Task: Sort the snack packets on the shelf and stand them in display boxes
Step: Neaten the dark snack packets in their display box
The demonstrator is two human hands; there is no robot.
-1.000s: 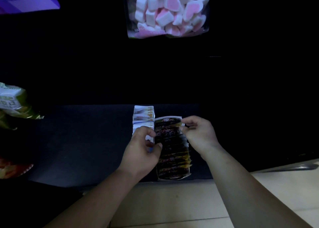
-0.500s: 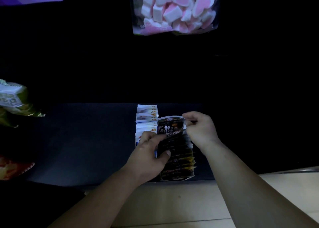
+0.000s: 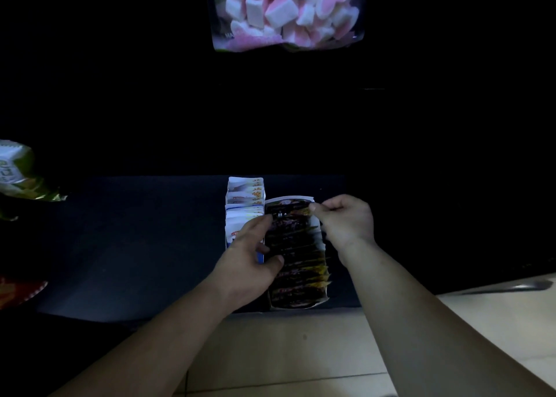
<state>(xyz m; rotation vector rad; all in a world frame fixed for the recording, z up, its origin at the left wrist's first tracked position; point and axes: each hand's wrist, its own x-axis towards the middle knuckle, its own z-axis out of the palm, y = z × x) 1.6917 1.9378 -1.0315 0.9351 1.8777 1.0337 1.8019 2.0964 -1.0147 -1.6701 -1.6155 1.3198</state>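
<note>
Pinching the top right corner of the rearmost packet (image 3: 288, 210) between thumb and forefinger, the right hand (image 3: 346, 220) is hovering over the far end of the right display box (image 3: 321, 241), with the other fingers curling in. Left hand (image 3: 246, 261) is gripping the left edge of the dark packets (image 3: 301, 264) in that box, with the forefinger stretching up toward the rearmost one and the thumb pressing on packets nearer the front (fingers underneath are hidden). Dark packets are standing in a row running front to back, leaning a little, with yellow-orange edges showing on the right side. That box is sitting right at the front edge of the dark shelf (image 3: 135, 246).

Just beside it on the left (touching or not, cannot tell), the left display box (image 3: 228, 240) is holding white packets (image 3: 245, 199) with blue and orange print, also standing in a row. The left hand is covering its front part.

Both forearms are reaching in from the bottom over a pale tiled floor (image 3: 285, 351). Above, a clear bag of pink and white marshmallows (image 3: 288, 11) is showing on a higher level, with the frame's top edge cutting it off. At the left edge a green and white packet (image 3: 18, 171) is poking in, and below it a red-orange packet (image 3: 18, 291). Everything else on the shelf unit is showing too dark to read.
</note>
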